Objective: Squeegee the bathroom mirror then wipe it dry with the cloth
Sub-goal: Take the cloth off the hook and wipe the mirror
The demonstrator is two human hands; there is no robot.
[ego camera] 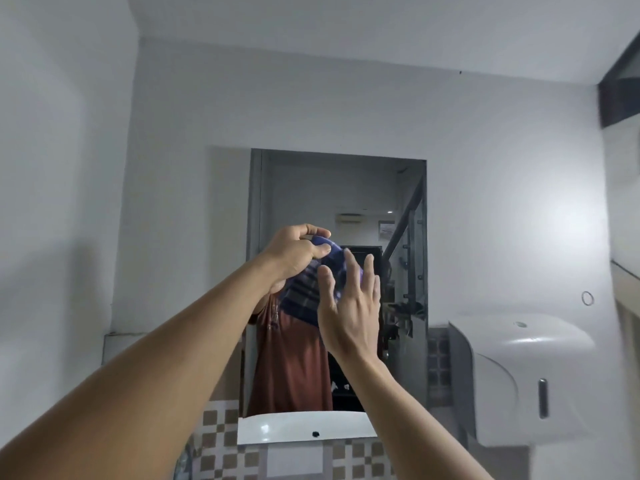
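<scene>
The bathroom mirror (346, 188) hangs on the white wall straight ahead and reflects a doorway and a torso in a rust-red shirt. In front of its middle, my left hand (294, 254) pinches the top of a blue checked cloth (308, 292), which hangs bunched below it. My right hand (349, 306) is spread flat, fingers apart, against the right side of the cloth. Whether the cloth touches the glass I cannot tell. No squeegee is in view.
A white sink rim (304, 427) sits just below the mirror, above brown-and-white checked tiles (221, 441). A white paper dispenser (512, 375) is mounted on the wall at the right. A dark window frame (620, 91) is at the upper right.
</scene>
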